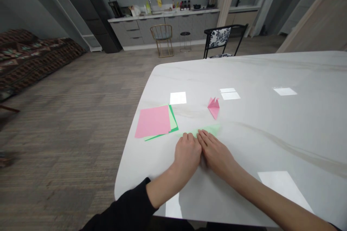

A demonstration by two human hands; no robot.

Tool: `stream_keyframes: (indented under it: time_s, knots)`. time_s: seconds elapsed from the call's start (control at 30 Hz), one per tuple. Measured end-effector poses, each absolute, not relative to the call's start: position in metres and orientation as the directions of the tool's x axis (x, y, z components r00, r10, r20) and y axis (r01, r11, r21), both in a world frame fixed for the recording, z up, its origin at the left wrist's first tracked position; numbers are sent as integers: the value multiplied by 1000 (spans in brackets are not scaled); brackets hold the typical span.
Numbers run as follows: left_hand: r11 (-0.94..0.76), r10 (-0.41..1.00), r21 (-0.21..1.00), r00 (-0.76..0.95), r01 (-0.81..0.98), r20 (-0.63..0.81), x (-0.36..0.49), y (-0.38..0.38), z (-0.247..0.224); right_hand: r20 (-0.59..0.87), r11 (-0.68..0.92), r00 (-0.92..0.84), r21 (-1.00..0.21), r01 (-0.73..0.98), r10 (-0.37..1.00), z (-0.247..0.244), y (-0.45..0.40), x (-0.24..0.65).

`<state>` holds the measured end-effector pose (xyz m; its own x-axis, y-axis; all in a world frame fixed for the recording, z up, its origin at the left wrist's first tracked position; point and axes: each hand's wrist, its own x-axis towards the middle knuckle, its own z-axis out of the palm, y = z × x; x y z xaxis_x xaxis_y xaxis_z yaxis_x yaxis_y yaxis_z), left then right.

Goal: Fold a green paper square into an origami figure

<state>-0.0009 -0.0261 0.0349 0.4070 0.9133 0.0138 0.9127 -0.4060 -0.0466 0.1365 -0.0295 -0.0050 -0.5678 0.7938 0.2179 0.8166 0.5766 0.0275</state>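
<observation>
A light green sheet of origami paper (214, 129), folded into a long narrow shape, lies on the white table under both hands. My left hand (188, 153) is curled over its near left part, fingers bent down onto it. Right beside it, my right hand (215, 151) has its fingers pressed together on the middle of the paper, and the two hands touch. Both thumbs are hidden, and so is much of the paper's near edge. Just beyond the right hand sits a folded pink paper figure (214, 107) with pointed tips.
A stack of square papers lies left of my hands, a pink sheet (153, 121) over green ones (175, 122). The white table (271, 126) has its rounded left edge close to the stack. A black chair (221, 39) stands at the far side. Kitchen cabinets (173, 27) line the back wall.
</observation>
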Motion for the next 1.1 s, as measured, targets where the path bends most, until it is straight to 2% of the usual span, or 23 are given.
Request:
stream_keyframes:
  time_s: [0.13,0.27,0.43,0.47,0.53,0.6,0.73,0.83,0.97,1.1]
  knots:
    - [-336,942,-49,335,941,-24,1,-31,42,180,578,-569,7,816,802,-2,-29,146]
    - [-372,928,-28,371,928,-42,3,-39,47,141,611,-600,-53,790,788,10,-22,155]
    - [-375,921,94,382,922,-79,-4,-38,52,149,644,-627,-141,752,764,15,-17,166]
    - [-388,915,136,399,912,-67,-7,-34,51,154,661,-643,-163,732,750,15,-16,167]
    - [-454,891,181,449,872,68,-13,-24,45,163,707,-689,-207,676,706,14,-13,170]
    - [-557,828,179,525,811,198,-18,-13,36,178,751,-733,-243,614,656,14,-10,171]
    - [-618,784,131,594,775,178,-24,-1,17,249,792,-755,-265,550,607,12,-4,176]
    - [-603,796,104,587,791,144,-23,-2,11,303,719,-652,-308,623,695,10,1,185]
    - [-573,817,84,559,815,143,-20,-8,9,273,527,-451,-442,726,850,9,12,201]
    - [-525,846,54,514,849,143,-15,-14,7,265,408,-314,-494,768,912,11,16,205]
